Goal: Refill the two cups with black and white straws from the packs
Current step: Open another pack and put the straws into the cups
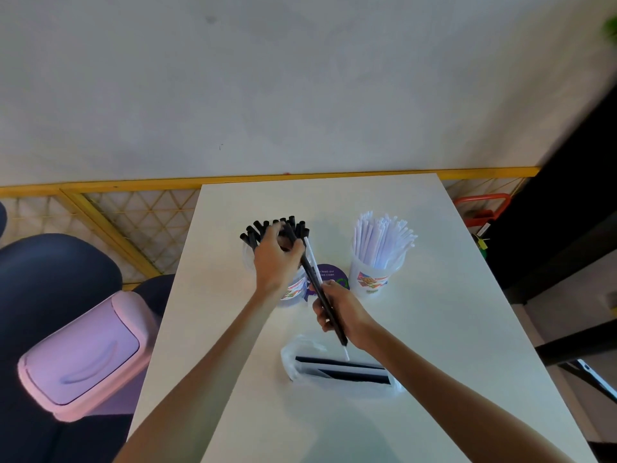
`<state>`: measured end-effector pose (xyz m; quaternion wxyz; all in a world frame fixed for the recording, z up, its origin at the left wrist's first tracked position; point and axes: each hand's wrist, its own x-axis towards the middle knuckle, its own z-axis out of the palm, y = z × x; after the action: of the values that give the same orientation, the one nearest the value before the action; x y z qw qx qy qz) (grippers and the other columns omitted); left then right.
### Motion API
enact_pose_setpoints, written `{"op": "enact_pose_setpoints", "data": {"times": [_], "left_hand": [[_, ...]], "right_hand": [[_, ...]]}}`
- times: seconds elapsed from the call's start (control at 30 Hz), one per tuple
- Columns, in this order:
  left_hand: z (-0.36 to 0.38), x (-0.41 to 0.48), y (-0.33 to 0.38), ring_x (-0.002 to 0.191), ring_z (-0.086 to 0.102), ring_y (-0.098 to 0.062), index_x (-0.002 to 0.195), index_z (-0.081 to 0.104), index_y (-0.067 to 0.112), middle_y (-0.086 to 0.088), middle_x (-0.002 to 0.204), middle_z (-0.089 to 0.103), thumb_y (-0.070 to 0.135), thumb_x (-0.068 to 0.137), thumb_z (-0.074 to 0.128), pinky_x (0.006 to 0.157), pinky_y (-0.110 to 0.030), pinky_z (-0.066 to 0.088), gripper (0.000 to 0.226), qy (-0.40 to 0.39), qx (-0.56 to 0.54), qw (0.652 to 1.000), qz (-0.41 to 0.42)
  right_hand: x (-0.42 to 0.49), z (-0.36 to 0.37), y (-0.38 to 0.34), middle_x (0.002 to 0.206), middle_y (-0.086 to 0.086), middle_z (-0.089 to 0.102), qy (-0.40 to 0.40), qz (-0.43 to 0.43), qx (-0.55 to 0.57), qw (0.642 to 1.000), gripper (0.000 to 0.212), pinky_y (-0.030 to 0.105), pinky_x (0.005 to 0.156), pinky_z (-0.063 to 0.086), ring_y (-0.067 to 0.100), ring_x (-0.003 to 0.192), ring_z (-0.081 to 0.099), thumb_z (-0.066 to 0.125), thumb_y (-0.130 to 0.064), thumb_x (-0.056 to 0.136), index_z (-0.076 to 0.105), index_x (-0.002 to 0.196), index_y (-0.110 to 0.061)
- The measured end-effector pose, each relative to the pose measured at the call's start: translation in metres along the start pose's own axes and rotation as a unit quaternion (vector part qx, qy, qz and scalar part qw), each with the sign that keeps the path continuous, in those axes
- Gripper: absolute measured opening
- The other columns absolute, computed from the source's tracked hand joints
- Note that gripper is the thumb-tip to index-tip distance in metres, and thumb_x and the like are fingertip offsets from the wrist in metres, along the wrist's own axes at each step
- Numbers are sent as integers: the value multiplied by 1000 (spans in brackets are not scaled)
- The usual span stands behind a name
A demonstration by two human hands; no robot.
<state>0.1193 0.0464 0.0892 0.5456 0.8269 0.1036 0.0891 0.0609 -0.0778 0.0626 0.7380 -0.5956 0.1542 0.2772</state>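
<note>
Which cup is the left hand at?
The cup of black straws: the left hand grips its straw tops. The cup of white straws stands untouched to its right.

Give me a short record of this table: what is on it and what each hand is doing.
left hand: grips black straws standing in the left cup
right hand: holds a bundle, mostly black with one white straw
right cup: full of white straws
pack: lies on the table nearest the person, straws inside
beside table: pink bin
</note>
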Motion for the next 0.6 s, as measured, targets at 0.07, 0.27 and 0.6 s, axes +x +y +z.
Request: {"op": "enact_pose_setpoints", "data": {"times": [0.07, 0.27, 0.6], "left_hand": [[-15, 13, 16, 69, 67, -25, 117, 53, 14, 4, 79, 62, 11, 82, 60, 74, -43, 56, 36, 42, -15, 998, 33], [-66, 44, 63, 72, 58, -2, 132, 43, 7, 1, 93, 58, 5, 86, 54, 62, -13, 49, 47, 195, -34, 943, 266], [-32, 27, -4, 80, 65, -19, 128, 42, 22, -10, 107, 59, 10, 89, 53, 68, -38, 58, 42, 53, 123, 937, 321]], "right_hand": [[0, -2, -1, 55, 2, 55, 1, 0, 2, 1000, 28, 20, 42, 42, 14, 40, 51, 32, -20, 101, 48, 79, -16], [2, -6, 2, 66, 6, 58, 9, 4, 26, 1000, 24, 24, 49, 49, 16, 50, 58, 39, -21, 99, 60, 89, -17], [6, -5, 2, 68, 7, 59, 9, 0, 33, 999, 23, 25, 52, 50, 17, 53, 59, 40, -22, 99, 60, 90, -16]]}}
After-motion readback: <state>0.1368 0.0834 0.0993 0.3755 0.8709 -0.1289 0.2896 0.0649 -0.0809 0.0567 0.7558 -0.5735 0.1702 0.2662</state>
